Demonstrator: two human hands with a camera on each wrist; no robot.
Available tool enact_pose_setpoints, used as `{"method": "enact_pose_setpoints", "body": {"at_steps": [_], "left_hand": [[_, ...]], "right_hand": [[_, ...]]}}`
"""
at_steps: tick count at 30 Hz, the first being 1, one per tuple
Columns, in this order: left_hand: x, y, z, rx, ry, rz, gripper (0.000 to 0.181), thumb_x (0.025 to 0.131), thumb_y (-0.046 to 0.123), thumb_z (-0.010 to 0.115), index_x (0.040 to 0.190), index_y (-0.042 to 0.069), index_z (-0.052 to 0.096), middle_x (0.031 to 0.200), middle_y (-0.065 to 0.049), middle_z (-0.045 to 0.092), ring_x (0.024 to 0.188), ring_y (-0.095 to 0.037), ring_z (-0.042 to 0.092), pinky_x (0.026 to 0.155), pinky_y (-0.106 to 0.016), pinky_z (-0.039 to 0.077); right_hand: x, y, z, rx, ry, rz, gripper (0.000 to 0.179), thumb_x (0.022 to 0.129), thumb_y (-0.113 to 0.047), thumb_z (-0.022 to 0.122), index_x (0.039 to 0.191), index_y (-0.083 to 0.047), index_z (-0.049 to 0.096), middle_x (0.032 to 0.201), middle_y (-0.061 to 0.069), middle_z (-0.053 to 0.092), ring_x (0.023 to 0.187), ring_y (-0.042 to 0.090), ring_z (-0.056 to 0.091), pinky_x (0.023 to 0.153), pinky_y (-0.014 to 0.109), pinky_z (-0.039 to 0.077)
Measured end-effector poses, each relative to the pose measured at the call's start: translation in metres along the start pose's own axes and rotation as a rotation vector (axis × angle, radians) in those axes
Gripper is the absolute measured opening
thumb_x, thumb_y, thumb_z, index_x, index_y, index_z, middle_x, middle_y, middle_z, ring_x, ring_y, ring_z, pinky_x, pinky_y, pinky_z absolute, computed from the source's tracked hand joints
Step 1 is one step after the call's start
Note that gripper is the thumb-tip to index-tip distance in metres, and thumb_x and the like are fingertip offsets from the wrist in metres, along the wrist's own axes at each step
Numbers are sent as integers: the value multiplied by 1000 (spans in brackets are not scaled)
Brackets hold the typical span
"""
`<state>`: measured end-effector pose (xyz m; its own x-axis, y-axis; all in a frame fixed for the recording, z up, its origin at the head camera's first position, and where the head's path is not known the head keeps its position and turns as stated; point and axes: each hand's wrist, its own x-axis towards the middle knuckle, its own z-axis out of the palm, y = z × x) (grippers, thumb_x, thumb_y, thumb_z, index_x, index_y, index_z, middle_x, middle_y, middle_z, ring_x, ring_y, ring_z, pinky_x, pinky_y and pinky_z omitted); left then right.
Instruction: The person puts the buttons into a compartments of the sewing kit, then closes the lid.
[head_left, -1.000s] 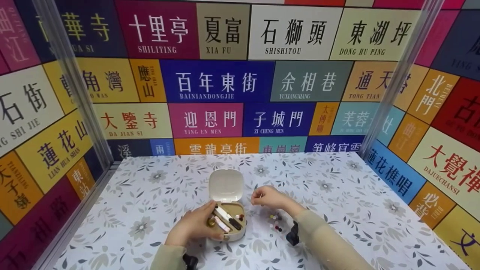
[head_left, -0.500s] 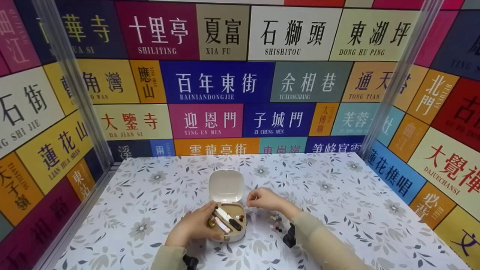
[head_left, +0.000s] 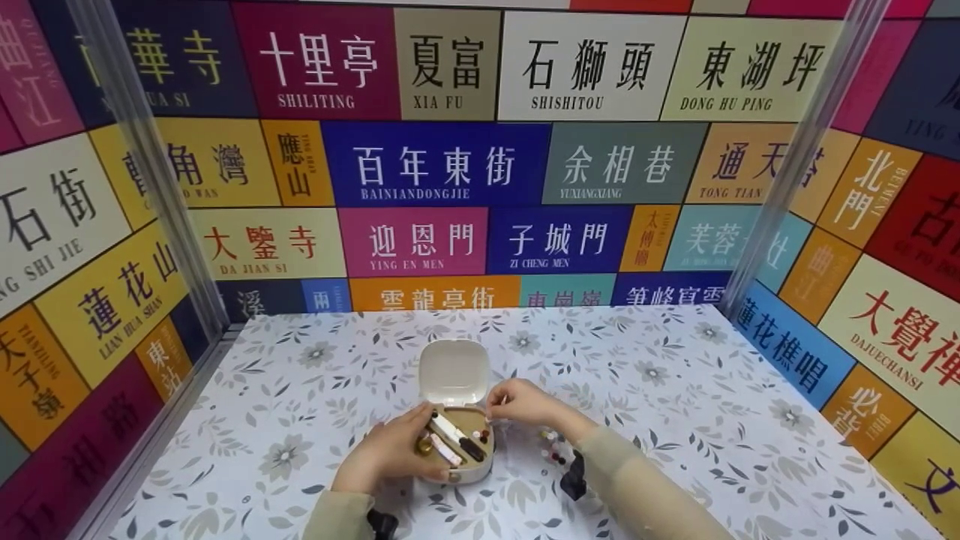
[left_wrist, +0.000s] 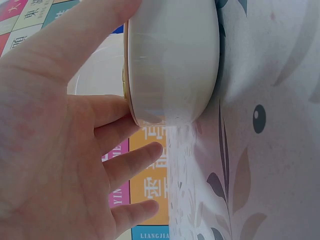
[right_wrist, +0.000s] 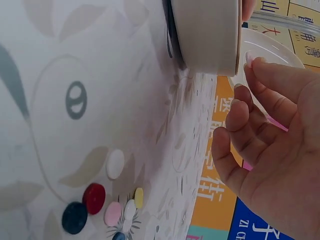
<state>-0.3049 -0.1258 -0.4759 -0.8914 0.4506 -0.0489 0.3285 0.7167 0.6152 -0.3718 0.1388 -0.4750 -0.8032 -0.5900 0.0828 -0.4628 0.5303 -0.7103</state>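
Box (head_left: 475,474) (squarish) faces up, lid (head_left: 453,371) raised behind.

Thumb and forefinger of the right grip (right_wrist: 290,155) pinch a small pale piece (right_wrist: 248,59) near the white box (right_wrist: 207,35), whose raised lid (right_wrist: 272,47) is beyond. The left grip (right_wrist: 248,9) shows only as a fingertip at the box's left. Right of the box, discs lie on the floral worktop (right_wrist: 30,150): dark (right_wrist: 74,217) nearest, red (right_wrist: 94,198) beside it, then pink, white and, farther, yellow (right_wrist: 139,197). A lettered wall (right_wrist: 207,170) stands far behind.
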Motion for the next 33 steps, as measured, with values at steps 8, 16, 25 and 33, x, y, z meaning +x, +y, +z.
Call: {"method": "enact_pose_setpoints", "body": {"at_steps": [8,16,25,33], "left_hand": [[1,0,-1,3,-4,-19,116,63,53,84,151,3,29,156,-13,28,140,-38,30,111,-66,10],[1,-1,-1,-13,-11,-21,117,63,53,84,152,4,27,157,-12,27,140,-38,28,111,-66,11],[-1,-2,0,-34,3,-10,117,62,51,85,152,5,28,157,-13,26,139,-39,29,111,-64,15],[1,-1,0,-19,-6,-20,117,62,54,85,152,4,27,157,-12,27,140,-37,28,111,-66,7]], "right_hand": [[1,-2,3,-38,-3,20,5,83,-10,69,80,-7,71,73,-6,66,62,5,52,58,21,46],[2,-4,7,-64,-12,16,5,85,-11,69,82,-9,71,74,-8,66,64,4,52,59,21,45],[2,-5,11,-169,-3,-56,4,83,-10,69,79,-9,69,76,-10,62,72,6,54,68,25,48],[1,-7,12,-250,5,-73,5,84,-11,69,79,-11,69,77,-10,60,75,8,54,71,27,49]]}}
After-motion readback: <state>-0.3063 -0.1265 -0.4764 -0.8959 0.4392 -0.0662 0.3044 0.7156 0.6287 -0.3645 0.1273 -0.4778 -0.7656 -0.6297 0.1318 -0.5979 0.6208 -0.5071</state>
